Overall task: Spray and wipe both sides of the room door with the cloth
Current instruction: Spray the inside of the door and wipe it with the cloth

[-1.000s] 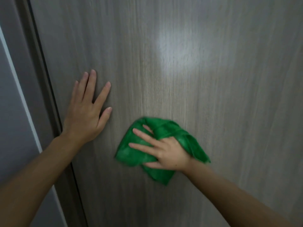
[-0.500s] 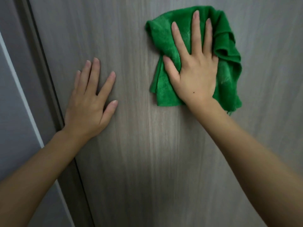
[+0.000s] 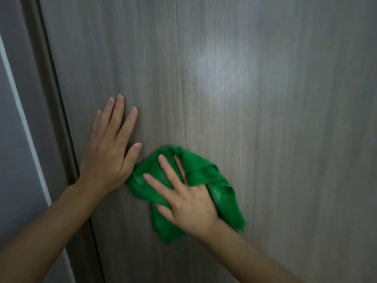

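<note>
Two hands were laid flat against the door (image 3: pixel 255 119), a grey-brown panel with fine vertical wood grain that filled most of the view. A soft pale sheen of reflected light was seen on the panel at about one o'clock from the hands. The left hand (image 3: pixel 110 158) was spread open with straight fingers pointing toward twelve o'clock, its palm pressed on the bare panel close to the door's left edge. The right hand (image 3: pixel 189 201) was likewise opened, its fingers splayed toward eleven o'clock and pressed onto the green cloth (image 3: pixel 204 172), which was held bunched against the door beneath the palm. Folds of the cloth were seen spilling out at two, four and six o'clock of that hand, and its left edge was touching, or very nearly touching, the heel of the left hand. At nine o'clock a dark gap ran down the door's edge, bordered by the door frame (image 3: pixel 26 58), and beyond it a grey wall (image 3: pixel 8 129) with a pale vertical strip was visible.
</note>
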Tool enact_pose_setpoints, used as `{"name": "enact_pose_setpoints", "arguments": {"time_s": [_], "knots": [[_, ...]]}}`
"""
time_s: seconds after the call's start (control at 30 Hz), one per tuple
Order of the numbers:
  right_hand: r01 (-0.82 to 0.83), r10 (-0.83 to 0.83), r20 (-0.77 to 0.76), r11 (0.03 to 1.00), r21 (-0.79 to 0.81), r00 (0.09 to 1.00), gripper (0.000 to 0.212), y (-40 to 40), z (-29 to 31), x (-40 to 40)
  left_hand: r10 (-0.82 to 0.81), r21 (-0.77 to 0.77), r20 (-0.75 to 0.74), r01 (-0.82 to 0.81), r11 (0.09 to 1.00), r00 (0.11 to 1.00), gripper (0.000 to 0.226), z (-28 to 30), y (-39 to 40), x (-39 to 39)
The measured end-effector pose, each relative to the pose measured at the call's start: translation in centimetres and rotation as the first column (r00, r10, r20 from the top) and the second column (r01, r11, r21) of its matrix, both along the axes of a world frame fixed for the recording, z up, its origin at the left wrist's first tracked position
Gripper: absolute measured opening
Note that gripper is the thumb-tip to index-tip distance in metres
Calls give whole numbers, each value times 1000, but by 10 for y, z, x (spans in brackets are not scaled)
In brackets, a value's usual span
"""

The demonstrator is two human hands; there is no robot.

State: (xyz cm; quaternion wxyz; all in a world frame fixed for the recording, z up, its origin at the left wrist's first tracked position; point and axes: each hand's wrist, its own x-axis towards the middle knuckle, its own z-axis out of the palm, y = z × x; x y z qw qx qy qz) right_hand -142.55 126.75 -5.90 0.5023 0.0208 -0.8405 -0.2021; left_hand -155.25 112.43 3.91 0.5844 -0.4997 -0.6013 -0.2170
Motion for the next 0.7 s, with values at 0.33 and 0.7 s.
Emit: {"name": "enact_pose_setpoints", "arguments": {"time_s": [0.33, 0.7], "knots": [[-175, 167, 64, 973, 152, 984, 63, 29, 83, 7, 8, 9, -14, -8, 1000, 1000, 58, 0, 2, -1], [200, -247, -417, 968, -153, 875, 60, 21, 176, 5, -103, 40, 19, 102, 994, 994, 62, -3, 0, 1]]}}
